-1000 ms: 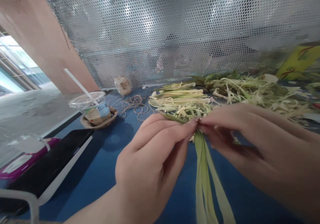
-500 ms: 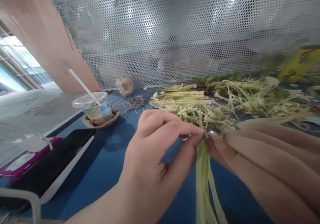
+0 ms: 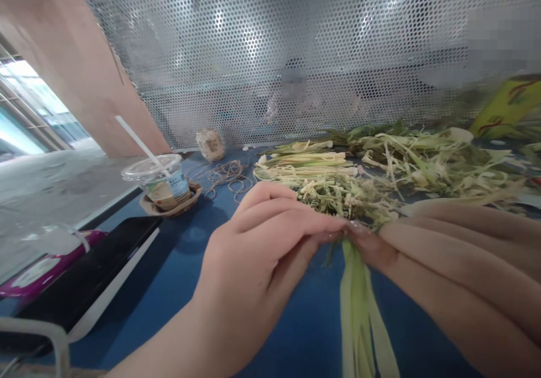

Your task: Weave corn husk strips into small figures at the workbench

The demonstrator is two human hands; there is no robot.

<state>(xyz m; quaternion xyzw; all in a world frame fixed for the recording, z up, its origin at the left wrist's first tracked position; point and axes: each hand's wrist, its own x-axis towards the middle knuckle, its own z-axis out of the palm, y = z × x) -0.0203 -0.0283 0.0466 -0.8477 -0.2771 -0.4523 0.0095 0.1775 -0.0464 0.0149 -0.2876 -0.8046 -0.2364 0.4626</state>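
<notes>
My left hand [image 3: 262, 254] and my right hand [image 3: 431, 265] meet fingertip to fingertip in the middle of the view. Both pinch the top of a bundle of long, pale green leaf strips [image 3: 357, 305], which hangs down from the fingers toward me. My fingertips hide the pinched part. Just beyond them lies a heap of thin, dry-looking stems and tufts [image 3: 338, 195]. Behind that heap, a row of pale green stalks [image 3: 310, 164] is laid out side by side.
Loose husk-like leaves [image 3: 426, 161] pile up at the right of the blue tabletop [image 3: 177, 276]. At the left stand a lidded cup with straw [image 3: 167, 186] in a woven dish, tangled string [image 3: 230, 178] and a black phone-like slab [image 3: 93, 271]. Perforated metal panel [image 3: 253, 57] closes the back.
My left fingers have closed together and the thumb has tucked beneath them. The hanging leaf strips have swung slightly right and turned. My right hand stays nearly in place.
</notes>
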